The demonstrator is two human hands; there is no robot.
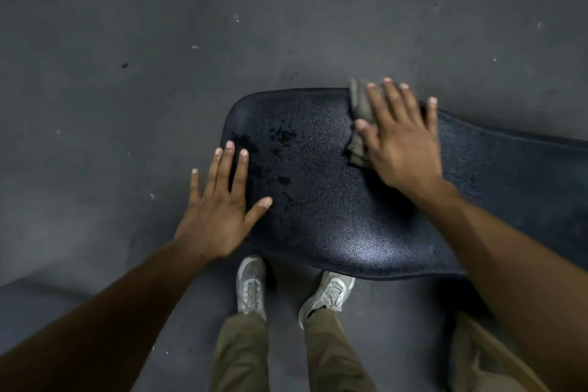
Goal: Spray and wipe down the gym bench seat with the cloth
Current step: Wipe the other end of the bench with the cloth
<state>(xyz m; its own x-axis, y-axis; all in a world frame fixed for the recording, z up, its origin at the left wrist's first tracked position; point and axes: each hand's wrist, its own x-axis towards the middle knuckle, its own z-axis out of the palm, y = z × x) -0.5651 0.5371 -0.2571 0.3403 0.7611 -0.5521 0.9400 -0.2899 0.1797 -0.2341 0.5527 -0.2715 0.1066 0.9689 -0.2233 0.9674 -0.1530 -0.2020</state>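
The right hand (401,140) lies flat, fingers spread, pressing a folded grey cloth (359,124) onto the far edge of the black bench seat (334,216). The left hand (219,200) is open and empty, fingers splayed, at the seat's left end, well apart from the right. Between the hands, dark wet patches (280,137) mark the textured pad. White shoes (251,283) stand on the grey floor (127,73) beneath the wrists.

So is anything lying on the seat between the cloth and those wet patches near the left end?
Nothing visible does. The cloth sits under the right hand, and bare seat runs to the wet patches. The left hand is at the seat's left edge, beyond them.
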